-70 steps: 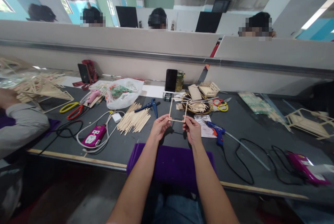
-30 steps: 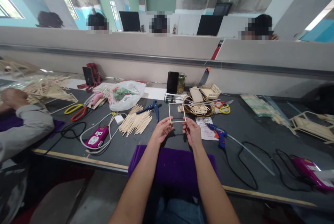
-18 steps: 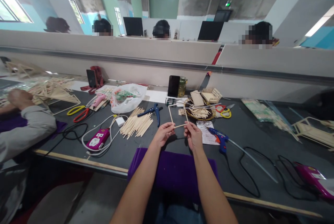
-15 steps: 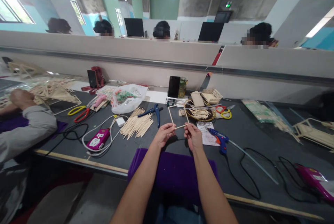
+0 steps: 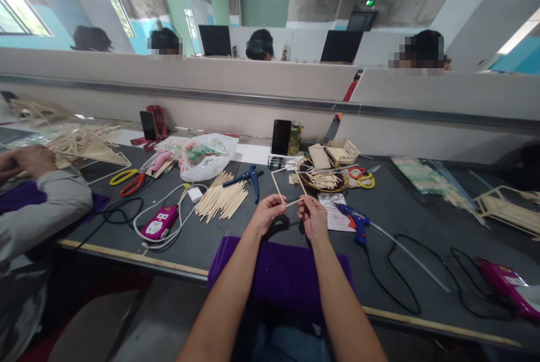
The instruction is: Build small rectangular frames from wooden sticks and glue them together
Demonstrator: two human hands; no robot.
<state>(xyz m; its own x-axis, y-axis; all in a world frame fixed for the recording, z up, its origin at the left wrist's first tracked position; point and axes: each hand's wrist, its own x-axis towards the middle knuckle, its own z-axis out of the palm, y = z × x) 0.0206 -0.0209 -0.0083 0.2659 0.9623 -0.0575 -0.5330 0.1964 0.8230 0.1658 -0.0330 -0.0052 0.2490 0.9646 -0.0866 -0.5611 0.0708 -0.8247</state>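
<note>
Between my two hands I hold a small four-sided frame of thin wooden sticks (image 5: 277, 185), raised a little above the dark table. My left hand (image 5: 268, 214) pinches its near left corner. The near right corner is pinched by my right hand (image 5: 313, 217). Its far side stands tilted up in front of a wicker basket (image 5: 304, 184) with wooden pieces in it. A blue glue gun (image 5: 358, 221) lies to the right of my right hand, on a printed paper (image 5: 336, 217). Left of my hands are a pile of wooden sticks (image 5: 221, 196) and a dark blue cutter (image 5: 255, 182).
A purple cloth (image 5: 278, 272) covers the table edge before me. Scissors (image 5: 366, 181), a phone (image 5: 281, 135) and a jar (image 5: 295, 137) stand or lie farther back. A power strip (image 5: 160, 223) with cables lies left. A co-worker's sleeve (image 5: 63, 199) is at far left.
The stick frame has tilted slightly in my hands, which keep their pinch at about the same place. At far left, the co-worker's hands have shifted a little.
</note>
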